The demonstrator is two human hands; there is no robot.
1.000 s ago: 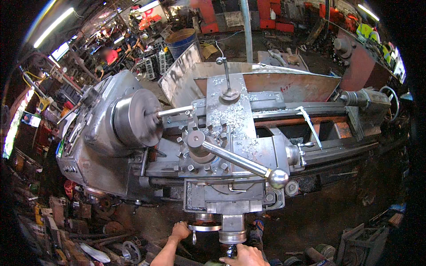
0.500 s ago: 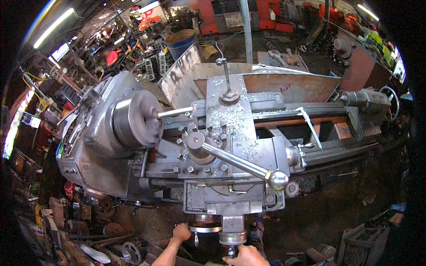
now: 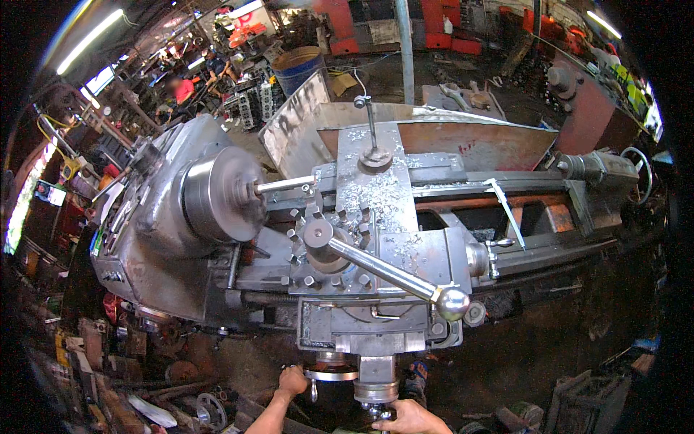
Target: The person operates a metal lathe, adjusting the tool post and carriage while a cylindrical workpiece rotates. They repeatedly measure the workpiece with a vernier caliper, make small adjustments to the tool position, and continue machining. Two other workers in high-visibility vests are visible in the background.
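In front of me stands a metal lathe with a round chuck (image 3: 225, 194), its face blurred by turning. A bright metal rod (image 3: 285, 184) sticks out of the chuck toward the tool post (image 3: 318, 242), which carries a long ball-ended lever (image 3: 387, 269). My left hand (image 3: 292, 380) is closed at the left edge of the carriage handwheel (image 3: 334, 375); its fingertips are partly hidden. My right hand (image 3: 412, 417) is closed on the small crank handle (image 3: 379, 411) below the cross-slide dial (image 3: 376, 391).
Metal chips (image 3: 372, 192) cover the cross slide around an upright rod on a round base (image 3: 375, 158). A caliper (image 3: 508, 213) lies across the bed, left of the tailstock (image 3: 596, 166). Scrap metal parts lie at lower left. Farther back, a person in red (image 3: 182, 90) sits near a blue drum (image 3: 296, 69).
My right hand has shifted slightly to the right, and the crank handle under it has turned a little. My left hand stays by the handwheel. The chuck is blurred in both frames.
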